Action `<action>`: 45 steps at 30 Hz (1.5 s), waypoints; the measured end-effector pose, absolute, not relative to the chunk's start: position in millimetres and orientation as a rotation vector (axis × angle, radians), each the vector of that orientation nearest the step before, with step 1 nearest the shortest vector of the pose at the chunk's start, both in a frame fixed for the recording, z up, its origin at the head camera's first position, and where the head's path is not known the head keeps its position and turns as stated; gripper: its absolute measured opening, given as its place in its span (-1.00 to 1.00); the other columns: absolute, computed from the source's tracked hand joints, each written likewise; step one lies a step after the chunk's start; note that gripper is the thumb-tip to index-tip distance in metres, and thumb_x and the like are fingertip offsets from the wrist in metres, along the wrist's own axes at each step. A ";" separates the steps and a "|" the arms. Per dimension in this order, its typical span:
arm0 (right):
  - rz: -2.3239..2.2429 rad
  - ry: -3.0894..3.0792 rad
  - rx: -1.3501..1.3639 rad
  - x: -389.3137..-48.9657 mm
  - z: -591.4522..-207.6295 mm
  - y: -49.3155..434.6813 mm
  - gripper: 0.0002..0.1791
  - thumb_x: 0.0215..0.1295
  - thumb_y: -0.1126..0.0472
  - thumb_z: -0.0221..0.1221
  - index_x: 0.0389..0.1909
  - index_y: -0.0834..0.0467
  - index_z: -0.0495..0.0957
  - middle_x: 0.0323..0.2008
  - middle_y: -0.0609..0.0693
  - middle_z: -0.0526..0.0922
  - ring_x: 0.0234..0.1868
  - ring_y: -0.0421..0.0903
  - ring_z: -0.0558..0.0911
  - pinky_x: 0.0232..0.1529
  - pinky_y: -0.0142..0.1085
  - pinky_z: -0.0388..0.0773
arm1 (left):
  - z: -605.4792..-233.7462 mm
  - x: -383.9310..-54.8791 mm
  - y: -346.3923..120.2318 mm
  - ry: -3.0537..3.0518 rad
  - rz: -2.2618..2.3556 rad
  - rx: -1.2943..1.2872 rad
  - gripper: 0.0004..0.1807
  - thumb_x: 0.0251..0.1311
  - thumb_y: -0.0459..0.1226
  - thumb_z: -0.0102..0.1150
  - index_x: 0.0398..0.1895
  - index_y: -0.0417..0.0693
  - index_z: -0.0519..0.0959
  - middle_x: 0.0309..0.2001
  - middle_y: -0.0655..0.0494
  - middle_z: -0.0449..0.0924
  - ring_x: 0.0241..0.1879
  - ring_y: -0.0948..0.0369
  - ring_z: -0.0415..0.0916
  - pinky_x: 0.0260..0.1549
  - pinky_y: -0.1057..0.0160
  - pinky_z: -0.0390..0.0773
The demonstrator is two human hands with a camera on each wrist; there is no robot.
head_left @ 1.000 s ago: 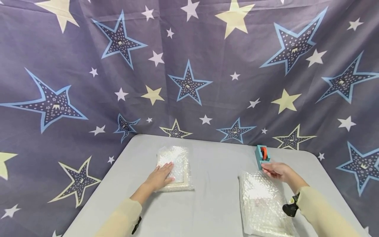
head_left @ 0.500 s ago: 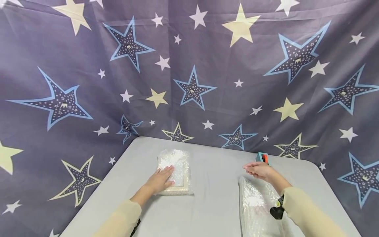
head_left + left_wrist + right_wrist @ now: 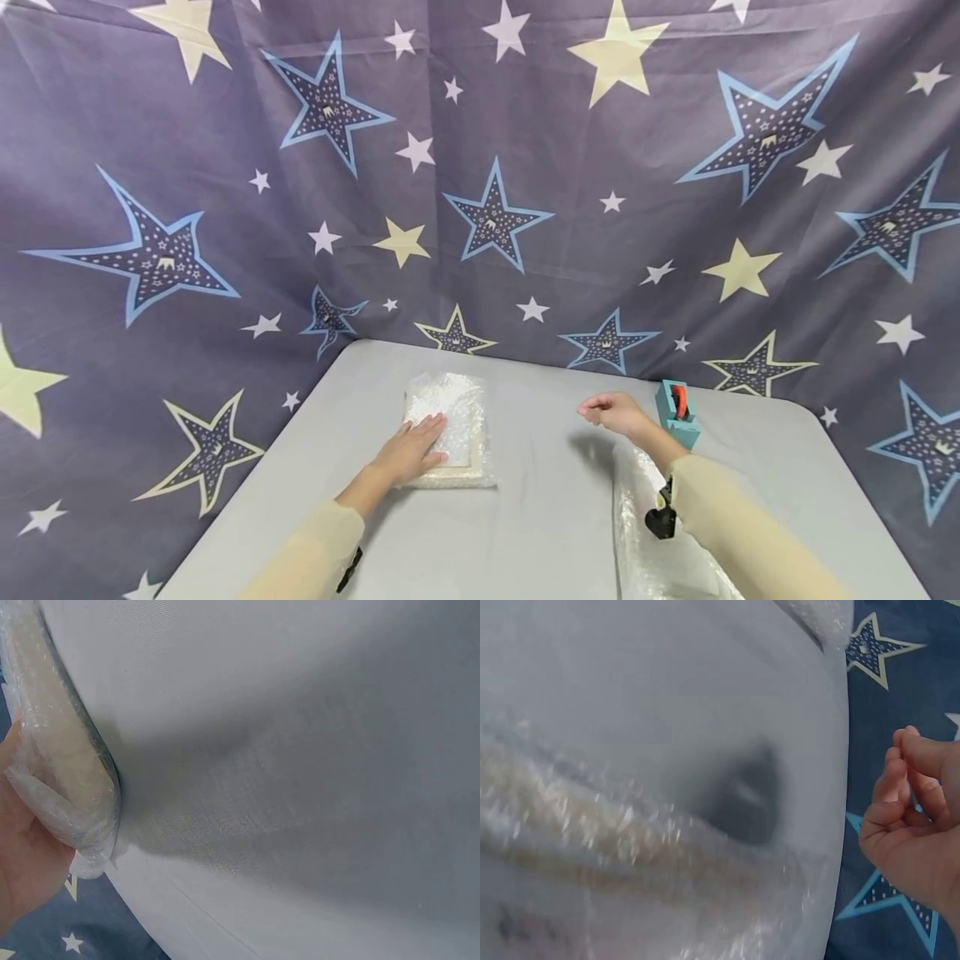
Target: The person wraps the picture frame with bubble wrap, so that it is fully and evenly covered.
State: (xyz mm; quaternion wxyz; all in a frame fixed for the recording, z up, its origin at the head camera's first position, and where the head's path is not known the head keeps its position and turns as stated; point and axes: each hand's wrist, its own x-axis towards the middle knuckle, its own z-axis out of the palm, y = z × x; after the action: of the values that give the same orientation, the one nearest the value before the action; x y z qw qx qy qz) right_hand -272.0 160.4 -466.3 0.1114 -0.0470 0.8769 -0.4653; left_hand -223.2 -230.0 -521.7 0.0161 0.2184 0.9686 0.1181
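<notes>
On the left half of the table, my left hand (image 3: 411, 450) lies flat with spread fingers on a bubble-wrapped package (image 3: 480, 454) that looks like a pale frame or board. The left wrist view shows that package's wrapped edge (image 3: 67, 742) beside the hand (image 3: 30, 855). My right hand (image 3: 617, 414) is raised over the table, thumb and fingertips pinched together. It comes from the tape dispenser (image 3: 675, 417), teal with an orange roll; the clear tape in its pinch barely shows. A second bubble-wrapped package (image 3: 652, 550) lies under the right forearm, partly hidden by it.
The light grey table (image 3: 540, 517) has rounded far corners. A dark curtain with stars (image 3: 480, 100) hangs behind it and along its sides. Black straps with cameras sit at both wrists, the right camera (image 3: 660, 523) above the second package.
My right hand has left the front of the tape dispenser and moved left, above the middle of the table. My left hand stays on its package. The head view has shifted slightly.
</notes>
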 end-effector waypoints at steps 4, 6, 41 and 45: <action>-1.411 2.607 -0.222 -280.0 -470.1 146.6 -0.75 0.25 0.20 0.23 -0.16 0.29 0.67 -0.35 0.15 0.71 -0.41 -0.26 0.53 -0.33 -0.43 0.48 | -521.0 -223.6 -228.9 3.014 0.380 0.680 -0.28 0.33 0.01 0.01 0.43 -0.23 0.18 0.47 -0.11 0.17 0.47 -0.07 0.13 0.44 -0.22 0.07; -1.428 2.610 -0.264 -283.7 -470.6 139.2 -0.77 0.25 0.22 0.23 -0.18 0.29 0.67 -0.38 0.12 0.70 -0.42 -0.26 0.53 -0.34 -0.44 0.48 | -521.1 -223.9 -228.2 3.010 0.392 0.678 -0.28 0.33 0.00 0.02 0.43 -0.23 0.18 0.47 -0.11 0.17 0.47 -0.07 0.12 0.45 -0.22 0.06; -0.746 2.755 -1.139 -301.1 -473.1 -20.7 -0.88 0.15 0.34 0.21 -0.56 0.18 0.57 -0.63 -0.02 0.59 -0.58 -0.31 0.35 -0.49 -0.51 0.33 | -519.8 -222.7 -226.6 2.990 0.448 0.662 -0.27 0.32 -0.01 0.03 0.42 -0.26 0.18 0.46 -0.16 0.17 0.46 -0.10 0.13 0.44 -0.24 0.05; -0.660 2.772 -1.130 -302.4 -471.5 -33.1 -0.84 0.19 0.31 0.22 -0.57 0.15 0.55 -0.59 0.00 0.62 -0.54 -0.22 0.44 -0.46 -0.43 0.40 | -520.9 -220.4 -228.0 3.008 0.444 0.657 -0.28 0.32 -0.01 0.03 0.42 -0.25 0.20 0.46 -0.13 0.19 0.46 -0.08 0.14 0.45 -0.23 0.06</action>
State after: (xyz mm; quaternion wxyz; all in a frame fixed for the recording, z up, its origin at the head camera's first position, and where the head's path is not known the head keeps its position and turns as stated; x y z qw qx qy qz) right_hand -302.4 -33.1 -471.5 0.0382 -0.3683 0.9036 -0.2151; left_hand -220.4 -228.0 -520.9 0.0152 0.2112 0.9668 0.1428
